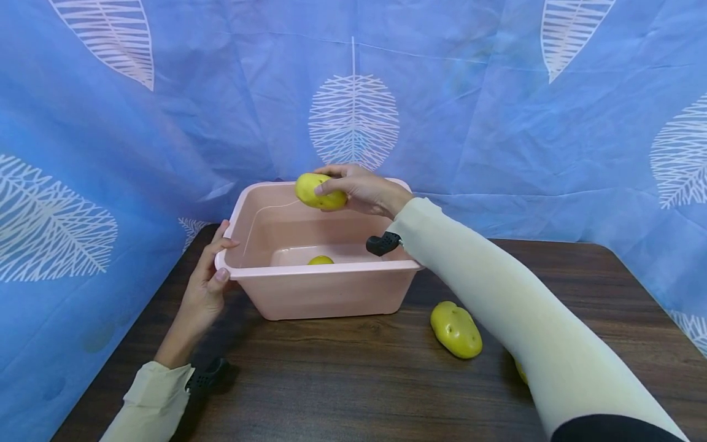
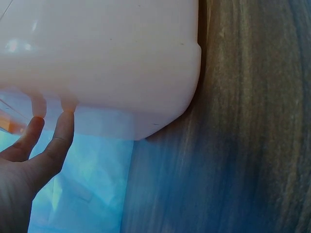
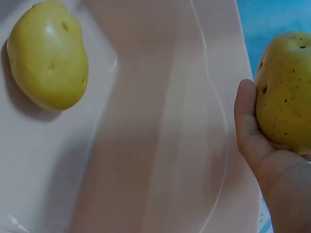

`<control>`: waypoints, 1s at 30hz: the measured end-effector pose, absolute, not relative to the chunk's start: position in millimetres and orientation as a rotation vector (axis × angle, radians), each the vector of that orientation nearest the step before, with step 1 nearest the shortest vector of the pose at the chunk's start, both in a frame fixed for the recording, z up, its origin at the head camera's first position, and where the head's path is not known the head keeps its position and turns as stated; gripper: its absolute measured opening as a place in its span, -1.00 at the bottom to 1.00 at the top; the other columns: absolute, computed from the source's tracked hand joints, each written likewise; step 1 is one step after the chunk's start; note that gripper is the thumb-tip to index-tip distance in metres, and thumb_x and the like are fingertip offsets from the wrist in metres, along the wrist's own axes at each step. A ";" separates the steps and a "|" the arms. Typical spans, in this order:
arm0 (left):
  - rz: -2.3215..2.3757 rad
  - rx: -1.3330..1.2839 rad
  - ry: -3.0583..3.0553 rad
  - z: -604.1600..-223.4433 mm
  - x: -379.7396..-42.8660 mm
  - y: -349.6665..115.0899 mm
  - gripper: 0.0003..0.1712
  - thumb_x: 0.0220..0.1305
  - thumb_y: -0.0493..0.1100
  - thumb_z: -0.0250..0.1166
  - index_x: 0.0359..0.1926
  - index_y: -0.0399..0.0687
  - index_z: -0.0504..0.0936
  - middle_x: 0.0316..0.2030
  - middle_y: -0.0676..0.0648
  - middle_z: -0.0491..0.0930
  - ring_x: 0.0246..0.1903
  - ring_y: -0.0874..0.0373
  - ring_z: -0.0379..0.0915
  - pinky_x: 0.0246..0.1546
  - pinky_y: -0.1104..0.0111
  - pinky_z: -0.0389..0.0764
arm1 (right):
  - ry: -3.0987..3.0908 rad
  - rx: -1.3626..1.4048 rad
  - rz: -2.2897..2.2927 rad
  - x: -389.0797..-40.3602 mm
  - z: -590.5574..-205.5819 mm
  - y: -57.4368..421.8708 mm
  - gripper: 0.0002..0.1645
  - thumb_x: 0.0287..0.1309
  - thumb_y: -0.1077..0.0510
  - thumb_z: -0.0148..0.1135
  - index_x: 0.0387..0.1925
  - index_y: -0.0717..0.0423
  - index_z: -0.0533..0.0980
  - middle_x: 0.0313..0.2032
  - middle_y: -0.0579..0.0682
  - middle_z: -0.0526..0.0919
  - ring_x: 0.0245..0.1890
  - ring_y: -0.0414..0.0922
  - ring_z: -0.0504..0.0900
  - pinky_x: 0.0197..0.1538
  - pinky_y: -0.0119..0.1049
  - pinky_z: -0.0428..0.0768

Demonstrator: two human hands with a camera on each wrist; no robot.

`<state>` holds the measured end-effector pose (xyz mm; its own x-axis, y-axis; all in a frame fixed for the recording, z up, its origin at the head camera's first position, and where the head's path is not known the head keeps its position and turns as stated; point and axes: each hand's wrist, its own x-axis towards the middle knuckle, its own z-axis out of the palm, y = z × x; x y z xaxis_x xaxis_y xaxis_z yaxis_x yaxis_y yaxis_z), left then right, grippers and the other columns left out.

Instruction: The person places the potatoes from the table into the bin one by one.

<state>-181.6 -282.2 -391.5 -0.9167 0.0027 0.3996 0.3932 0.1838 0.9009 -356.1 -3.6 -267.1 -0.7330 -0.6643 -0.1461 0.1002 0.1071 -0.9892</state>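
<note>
My right hand (image 1: pixel 359 187) holds a yellow potato (image 1: pixel 320 191) over the far part of a pink basin (image 1: pixel 326 293), thumb on the near side. In the right wrist view this potato (image 3: pixel 286 92) shows dark specks and small pits. Another potato (image 3: pixel 48 56) lies on the basin's floor; in the head view only its top (image 1: pixel 320 260) shows above the near rim. At the basin's left end my left hand (image 1: pixel 204 288) grips the rim, thumb near the front corner. The left wrist view has its fingers (image 2: pixel 60 133) against the basin's outer wall.
A potato (image 1: pixel 456 329) lies on the dark wooden table (image 1: pixel 331 374) right of the basin. Behind my right sleeve (image 1: pixel 497 294) another yellow thing (image 1: pixel 521 372) is mostly hidden. A blue cloth with white leaf prints (image 1: pixel 353 116) hangs behind the table.
</note>
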 end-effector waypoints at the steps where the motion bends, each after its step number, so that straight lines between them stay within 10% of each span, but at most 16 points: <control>1: -1.785 -0.374 -2.160 -391.5 -181.5 -282.1 -0.45 0.60 -0.03 0.07 0.47 -0.09 0.27 0.69 0.19 -0.15 0.61 -0.34 -0.13 0.28 -0.40 0.25 | 1.807 -0.544 -1.683 -356.5 -267.6 -3.5 -0.26 0.39 0.24 0.26 0.54 0.06 0.28 0.38 0.12 0.39 0.25 0.05 0.50 0.48 0.08 0.48; 30: -1.804 -0.387 -2.154 -391.6 -183.5 -284.0 -0.47 0.61 -0.07 0.08 0.46 -0.11 0.28 0.69 0.19 -0.15 0.63 -0.34 -0.17 0.31 -0.33 0.21 | 2.036 -0.530 -1.268 -364.5 -280.5 1.0 -0.25 0.34 0.18 0.33 0.51 -0.02 0.35 0.36 0.04 0.45 0.30 0.05 0.49 0.39 -0.03 0.59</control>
